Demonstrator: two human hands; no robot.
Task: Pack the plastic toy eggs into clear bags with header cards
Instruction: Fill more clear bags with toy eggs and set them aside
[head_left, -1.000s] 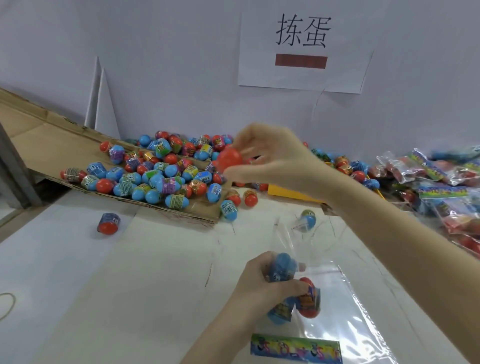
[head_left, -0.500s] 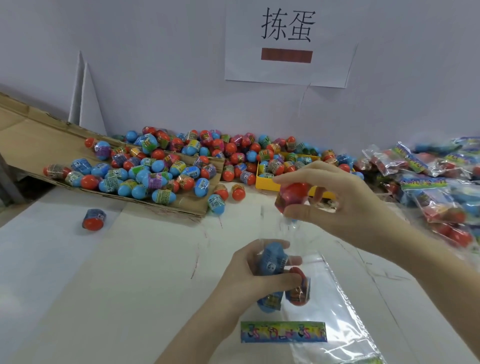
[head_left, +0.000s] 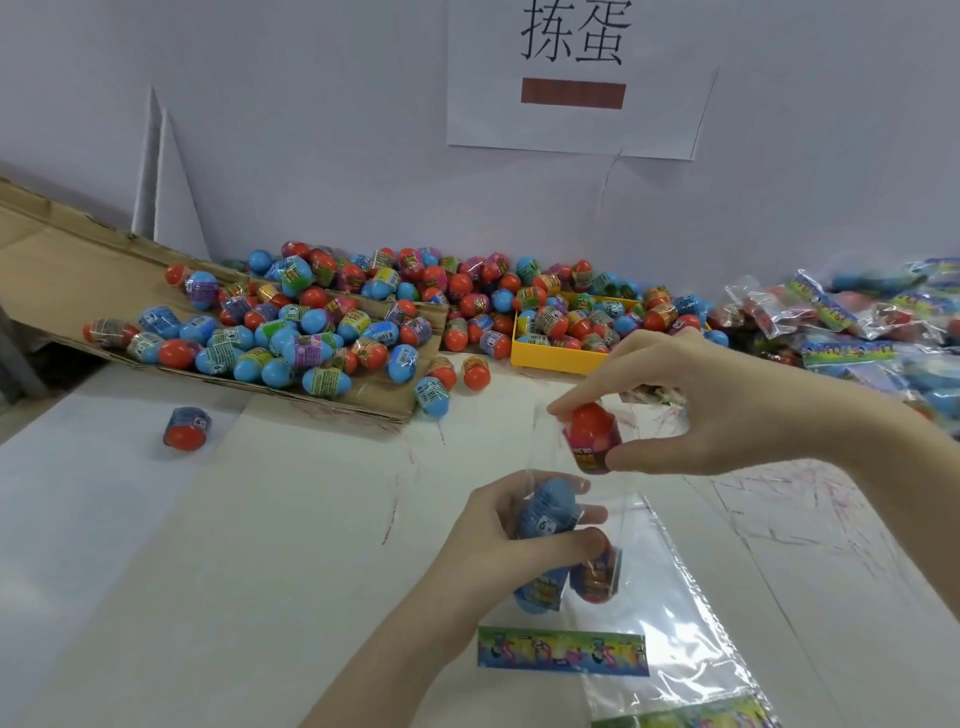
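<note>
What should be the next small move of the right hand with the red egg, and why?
Probably lower the red egg into the clear bag. The right hand pinches it at the bag's mouth, while the left hand grips the bag around eggs already inside.

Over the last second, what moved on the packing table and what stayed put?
The right hand carried a red toy egg from the egg pile back toward the person and down to the mouth of the clear bag; it pinches the egg there, not yet released. The left hand kept gripping the bag around the eggs already inside. The lone egg at left did not move.
</note>
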